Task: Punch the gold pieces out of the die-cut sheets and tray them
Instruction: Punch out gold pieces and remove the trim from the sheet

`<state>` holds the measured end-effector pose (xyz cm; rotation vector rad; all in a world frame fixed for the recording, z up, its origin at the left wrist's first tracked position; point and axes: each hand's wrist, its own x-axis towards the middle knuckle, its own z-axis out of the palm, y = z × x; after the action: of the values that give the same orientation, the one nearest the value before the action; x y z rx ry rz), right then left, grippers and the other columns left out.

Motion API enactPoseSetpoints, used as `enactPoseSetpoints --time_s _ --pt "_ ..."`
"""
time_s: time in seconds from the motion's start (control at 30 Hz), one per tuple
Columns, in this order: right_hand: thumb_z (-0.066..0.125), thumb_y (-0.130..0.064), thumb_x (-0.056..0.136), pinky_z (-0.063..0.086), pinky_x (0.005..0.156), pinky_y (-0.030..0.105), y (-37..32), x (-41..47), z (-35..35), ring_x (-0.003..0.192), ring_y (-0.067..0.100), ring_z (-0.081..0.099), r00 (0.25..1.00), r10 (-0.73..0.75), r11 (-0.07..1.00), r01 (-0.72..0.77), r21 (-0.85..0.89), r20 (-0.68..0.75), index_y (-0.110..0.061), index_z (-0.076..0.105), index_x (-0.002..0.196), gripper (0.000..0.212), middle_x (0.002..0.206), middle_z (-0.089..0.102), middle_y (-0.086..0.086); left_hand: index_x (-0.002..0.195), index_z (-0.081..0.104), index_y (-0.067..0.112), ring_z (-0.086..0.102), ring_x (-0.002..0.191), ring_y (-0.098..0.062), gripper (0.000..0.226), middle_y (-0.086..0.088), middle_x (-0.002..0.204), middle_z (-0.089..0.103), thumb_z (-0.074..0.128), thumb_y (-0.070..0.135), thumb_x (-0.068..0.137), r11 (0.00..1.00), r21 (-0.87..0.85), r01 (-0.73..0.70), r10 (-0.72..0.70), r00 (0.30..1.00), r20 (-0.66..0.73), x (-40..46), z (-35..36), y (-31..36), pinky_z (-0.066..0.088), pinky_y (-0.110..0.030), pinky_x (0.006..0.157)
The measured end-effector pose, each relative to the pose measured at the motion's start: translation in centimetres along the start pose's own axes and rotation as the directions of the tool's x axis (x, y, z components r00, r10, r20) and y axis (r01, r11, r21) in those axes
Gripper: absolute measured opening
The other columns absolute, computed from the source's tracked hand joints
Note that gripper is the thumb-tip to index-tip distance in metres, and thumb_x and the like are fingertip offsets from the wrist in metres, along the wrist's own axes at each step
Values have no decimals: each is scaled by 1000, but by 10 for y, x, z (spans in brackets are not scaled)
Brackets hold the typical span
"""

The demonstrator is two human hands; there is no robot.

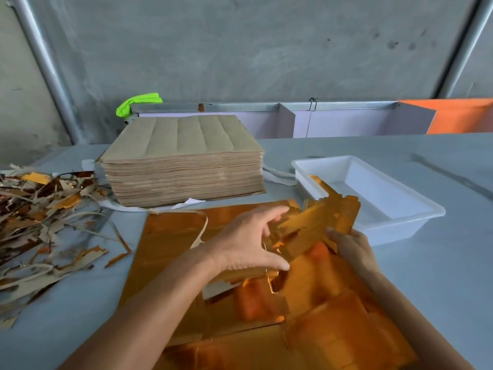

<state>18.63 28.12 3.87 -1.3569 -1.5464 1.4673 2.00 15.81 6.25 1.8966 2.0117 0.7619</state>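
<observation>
Bundle of gold pieces (317, 222), glossy foil card with notched edges, held just left of the white tray (416, 209), its far corner overlapping the tray's near-left rim. Left hand (250, 241) grips the bundle's left end, fingers on top, thumb below; right hand (352, 247) holds the right end, fingers hidden behind the card. Beneath the hands, 1 gold die-cut sheet (170, 236) lies flat, with loose gold cut-outs heaped toward the viewer. The tray is smooth plastic, rectangular. Left of the tray a thick stack of brown-backed sheets (184, 161); farther left, a tangle of torn offcut strips (42, 217) on the grey table (440, 276).
</observation>
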Motion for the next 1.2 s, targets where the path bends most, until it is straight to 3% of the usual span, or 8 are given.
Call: enactPoseSetpoints --time_s 0.1,0.2,0.33,0.5,0.6,0.87,1.0,1.2 --pt "55 -20 95 43 34 15 -9 -3 7 46 5 58 999 -32 999 31 18 30 -17 61 73 23 60 65 0 143 31 38 35 110 10 89 16 137 41 82 32 70 970 111 -217 226 970 -84 5 4 21 29 -3 85" --pt "56 -17 94 51 48 21 -17 -5 14 57 11 64 995 -60 998 58 25 81 -4 66 82 21 75 66 20 131 54 27 45 114 -4 59 6 124 55 77 24 77 914 271 -303 332 941 -68 10 4 31 40 -16 91" --pt "52 -22 98 51 58 32 -23 -1 15 70 19 63 995 -7 986 -9 165 97 -16 54 94 7 82 62 1 99 72 14 54 78 -9 15 5 86 60 67 20 86 932 264 -250 256 967 14 9 -1 25 49 -28 76" --pt "51 -11 97 45 51 27 -29 14 -10 65 17 58 987 9 960 36 278 -160 -15 51 80 17 76 58 3 89 70 15 57 68 -4 7 10 78 56 63 16 89 999 -31 -6 2 993 -119 1 -20 -3 48 -19 66" --pt "52 -7 94 46 58 29 -28 18 -22 70 18 57 959 25 956 59 286 -281 -8 55 103 10 83 57 6 80 68 16 60 74 -6 13 5 79 61 61 14 91 970 -213 119 -167 961 -222 7 -31 -10 45 -19 67" --pt "51 -19 99 44 95 52 -25 19 -38 98 30 52 939 -69 976 134 173 -337 -12 48 130 32 107 51 4 78 63 11 57 70 -3 17 2 74 64 59 18 93 982 -55 183 -191 955 -228 6 -33 -20 39 -18 65" --pt "49 -12 98 50 73 38 -28 8 -26 80 25 56 949 -110 978 157 139 -295 -10 56 99 7 94 57 6 80 65 22 60 61 0 16 8 66 62 61 11 90 983 -158 95 -128 967 -220 11 -24 -1 49 -23 66" --pt "55 -1 91 44 43 15 -8 -19 -12 45 7 56 958 -274 957 263 124 86 -6 56 66 26 49 58 -3 95 70 18 55 61 3 9 15 70 58 63 19 90 1000 22 10 -6 990 -140 33 -5 22 35 -13 55"
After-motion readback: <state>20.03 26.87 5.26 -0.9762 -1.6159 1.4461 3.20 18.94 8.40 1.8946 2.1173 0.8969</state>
